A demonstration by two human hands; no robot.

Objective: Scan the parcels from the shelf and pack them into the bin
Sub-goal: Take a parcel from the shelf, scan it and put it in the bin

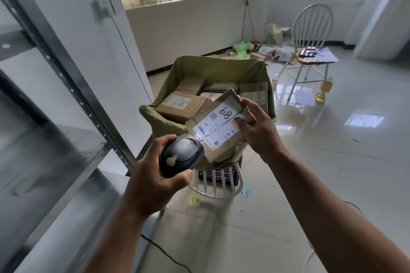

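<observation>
Two hands are seen in the head view, each with one thing in its grip. The left hand [150, 184] is curled round one black, rounded scanner [179, 157], whose glossy plastic head is turned toward the parcel and lies just beside its lower corner. One parcel [213, 126], a flat rectangular box of brown cardboard with a white printed label on its face, is held tilted by the right hand [259, 133]. The thumb [237, 123] is pressed on the label near its right edge, while the fingers [246, 104] are wrapped over the upper right edge and behind the box. The parcel is held in the air over the near rim of the bin. One bin [217, 66], lined with soft olive-green fabric draped over its rim, is set on one white spindle-backed chair [216, 180]. At least four brown cardboard boxes [182, 104] are counted inside it, lying flat and overlapping. One grey metal shelf [66, 73] with a perforated upright is seen at the left. A second chair [310, 26], white with a wooden seat, stands well apart on the glossy tiled floor [332, 162], near one bottle [324, 91] of yellow liquid.
</observation>
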